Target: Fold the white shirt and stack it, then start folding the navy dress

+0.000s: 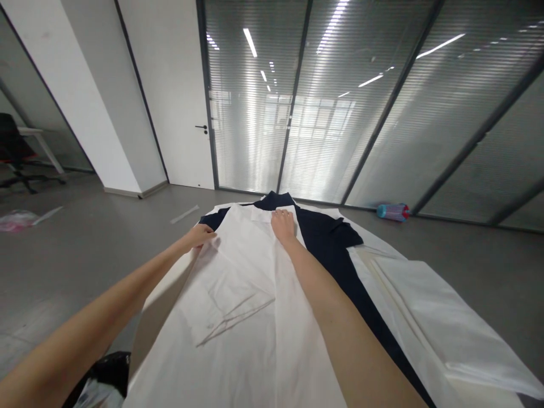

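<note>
The white shirt (249,266) lies spread at the centre, its long axis running from 12 o'clock, at the collar (260,216), down to 6 o'clock, where it leaves the view. Taking the middle of this shirt as the centre of the dial, the left hand (199,236) is at about 10 to 11 o'clock, with thumb and fingers closed on the shirt's side edge near the shoulder. The right hand (283,225) is just past 12 o'clock, palm down over the collar end and touching it; whether its fingertips pinch the cloth or only press on it, I cannot tell. So the right hand is the nearer one to the collar, and the left hand the nearer to the outer edge, with the upper part of the shirt lying between the two. Creased folds (233,322) cross the front, running roughly from 2 to 8 o'clock, below both hands. The navy shirt (335,249) lies under the white one and shows past its edge from about 11 round to 4 o'clock. At 3 o'clock, beyond the navy cloth and apart from both hands, is a folded white cloth (450,311). A black bag (113,368) sits low at 8 o'clock, beneath the left forearm.
</note>
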{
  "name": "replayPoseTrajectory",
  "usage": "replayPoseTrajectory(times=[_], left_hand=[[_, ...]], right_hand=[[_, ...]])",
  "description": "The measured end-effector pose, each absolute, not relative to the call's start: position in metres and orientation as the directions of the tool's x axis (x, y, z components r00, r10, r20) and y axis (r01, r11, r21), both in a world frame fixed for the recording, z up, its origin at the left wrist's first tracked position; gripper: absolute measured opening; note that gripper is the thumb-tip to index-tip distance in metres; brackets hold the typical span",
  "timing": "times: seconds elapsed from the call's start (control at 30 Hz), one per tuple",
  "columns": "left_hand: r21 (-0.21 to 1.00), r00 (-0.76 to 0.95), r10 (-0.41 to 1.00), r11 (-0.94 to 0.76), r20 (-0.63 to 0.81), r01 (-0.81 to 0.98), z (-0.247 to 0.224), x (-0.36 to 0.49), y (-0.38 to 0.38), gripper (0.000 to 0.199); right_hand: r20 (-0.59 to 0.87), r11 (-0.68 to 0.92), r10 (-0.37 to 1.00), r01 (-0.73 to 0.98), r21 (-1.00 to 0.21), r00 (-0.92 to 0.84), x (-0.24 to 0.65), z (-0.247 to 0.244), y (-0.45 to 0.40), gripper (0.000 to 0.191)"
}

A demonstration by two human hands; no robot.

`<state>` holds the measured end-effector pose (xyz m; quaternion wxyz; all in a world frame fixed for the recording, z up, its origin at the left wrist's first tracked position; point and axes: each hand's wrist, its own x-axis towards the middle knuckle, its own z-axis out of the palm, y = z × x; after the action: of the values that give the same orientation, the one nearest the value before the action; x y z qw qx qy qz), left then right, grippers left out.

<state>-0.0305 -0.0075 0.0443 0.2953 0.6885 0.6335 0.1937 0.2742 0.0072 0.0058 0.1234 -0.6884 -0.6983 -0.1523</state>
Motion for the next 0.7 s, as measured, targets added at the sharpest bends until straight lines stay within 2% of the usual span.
replayPoseTrajectory(times=[0.07, 0.17, 0.27, 0.33, 0.43, 0.47, 0.53, 0.7], left_hand=[[0.668, 0.126, 0.970, 0.047, -0.208, 0.743, 0.048, -0.037, -0.008, 0.027], [0.655, 0.112, 0.926, 0.165, -0.360, 0.737, 0.050, -0.046, -0.007, 0.035], [0.644, 0.104, 0.880, 0.254, -0.464, 0.721, 0.047, -0.053, -0.008, 0.045], [0.679, 0.120, 0.879, 0.264, -0.462, 0.685, 0.045, -0.054, -0.011, 0.046], [0.743, 0.143, 0.896, 0.250, -0.421, 0.621, 0.043, -0.050, -0.016, 0.040], [0.760, 0.148, 0.901, 0.245, -0.407, 0.601, 0.044, -0.047, -0.018, 0.038], [0.789, 0.157, 0.909, 0.238, -0.387, 0.566, 0.046, -0.041, -0.019, 0.033], [0.849, 0.150, 0.933, 0.220, -0.326, 0.481, 0.057, -0.025, -0.023, 0.027]], right_hand=[[0.391, 0.082, 0.914, 0.994, 0.077, -0.106, 0.261, 0.015, -0.002, 0.039], [0.383, 0.212, 0.901, 0.977, 0.021, -0.204, 0.226, 0.032, -0.026, 0.033], [0.307, 0.525, 0.817, 0.850, -0.043, -0.489, 0.176, 0.051, -0.072, 0.028], [0.226, 0.757, 0.642, 0.652, -0.039, -0.733, 0.141, 0.061, -0.114, 0.023], [0.103, 0.951, 0.310, 0.308, -0.032, -0.945, 0.095, 0.067, -0.183, 0.033], [0.080, 0.977, 0.213, 0.210, -0.036, -0.974, 0.082, 0.067, -0.204, 0.038], [0.042, 0.993, 0.104, 0.102, -0.051, -0.994, 0.063, 0.065, -0.236, 0.049], [-0.173, 0.981, 0.143, 0.163, -0.108, -0.974, 0.044, 0.059, -0.271, 0.054]])
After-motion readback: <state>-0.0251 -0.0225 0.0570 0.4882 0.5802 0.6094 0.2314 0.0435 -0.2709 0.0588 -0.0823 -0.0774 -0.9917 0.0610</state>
